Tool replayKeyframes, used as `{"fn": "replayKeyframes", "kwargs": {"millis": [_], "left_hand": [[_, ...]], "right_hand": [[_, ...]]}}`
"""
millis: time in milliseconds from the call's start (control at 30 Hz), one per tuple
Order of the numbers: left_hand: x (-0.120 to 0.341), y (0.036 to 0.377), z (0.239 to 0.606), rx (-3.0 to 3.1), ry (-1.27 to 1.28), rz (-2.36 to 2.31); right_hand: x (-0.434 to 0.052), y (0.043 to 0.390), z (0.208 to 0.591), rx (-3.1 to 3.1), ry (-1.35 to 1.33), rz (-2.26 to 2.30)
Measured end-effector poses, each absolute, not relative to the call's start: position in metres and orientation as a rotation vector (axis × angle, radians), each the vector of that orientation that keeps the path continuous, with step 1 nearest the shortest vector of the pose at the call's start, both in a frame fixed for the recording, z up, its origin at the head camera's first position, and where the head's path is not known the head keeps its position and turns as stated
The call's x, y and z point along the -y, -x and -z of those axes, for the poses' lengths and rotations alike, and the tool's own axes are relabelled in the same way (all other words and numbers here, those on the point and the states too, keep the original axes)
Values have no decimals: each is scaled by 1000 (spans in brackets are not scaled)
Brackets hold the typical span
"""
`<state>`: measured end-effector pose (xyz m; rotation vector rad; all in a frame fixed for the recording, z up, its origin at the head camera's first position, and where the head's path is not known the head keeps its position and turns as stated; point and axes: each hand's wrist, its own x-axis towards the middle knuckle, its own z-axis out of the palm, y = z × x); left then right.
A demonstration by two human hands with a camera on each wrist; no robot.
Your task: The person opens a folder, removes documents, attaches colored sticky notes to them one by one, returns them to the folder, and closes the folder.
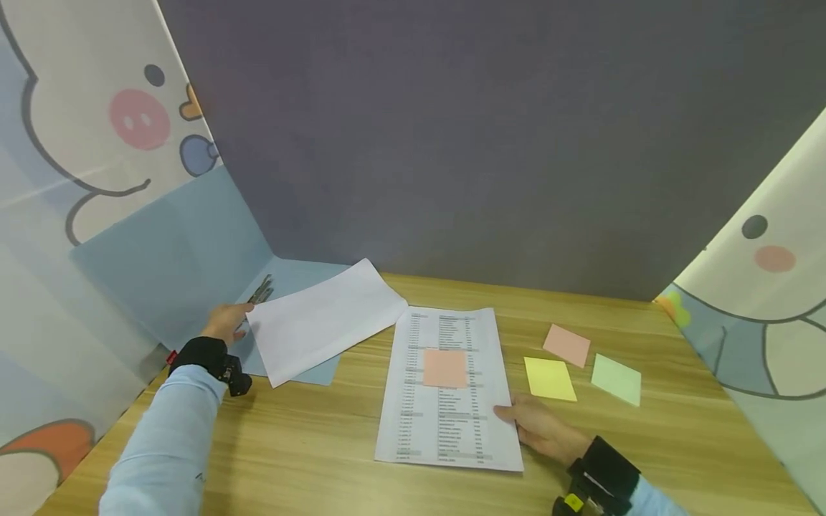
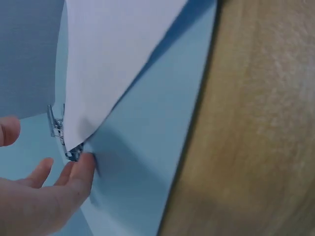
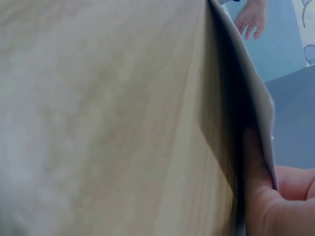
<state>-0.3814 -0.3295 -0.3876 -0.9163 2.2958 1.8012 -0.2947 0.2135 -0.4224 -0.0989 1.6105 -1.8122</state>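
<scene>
My left hand (image 1: 235, 319) reaches to the back left, fingers straight, its fingertips at the corner of a blank white sheet (image 1: 323, 319). That sheet lies on an open blue folder (image 1: 181, 265) with a metal clip (image 1: 261, 289). In the left wrist view the left hand (image 2: 49, 169) sits beside the clip (image 2: 59, 130), under the raised corner of the white sheet (image 2: 113, 59). My right hand (image 1: 519, 417) holds the lower right edge of a printed sheet (image 1: 452, 423) that carries a pink sticky note (image 1: 444, 368). In the right wrist view its thumb (image 3: 256, 177) lies under that lifted edge (image 3: 248, 88).
Pink (image 1: 566, 345), yellow (image 1: 549, 378) and green (image 1: 616, 379) sticky-note pads lie right of the printed sheet on the wooden table (image 1: 310, 444). A grey partition (image 1: 484, 143) closes the back. Cartoon-printed screens stand at the left (image 1: 77, 143) and right (image 1: 761, 315).
</scene>
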Motion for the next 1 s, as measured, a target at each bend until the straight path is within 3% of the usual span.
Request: {"fn": "replayKeyframes", "kwargs": {"millis": [267, 633, 800, 1000], "left_hand": [[320, 377, 387, -2172, 997, -1967], [326, 372, 405, -2218, 941, -1806], [324, 371, 412, -2217, 798, -1775], [331, 368, 416, -1855, 483, -2114]], "right_hand": [[-215, 293, 423, -1662, 83, 1799], [-214, 293, 423, -1655, 69, 1810], [-213, 292, 423, -1641, 60, 1823], [-210, 291, 422, -1642, 53, 1829]]}}
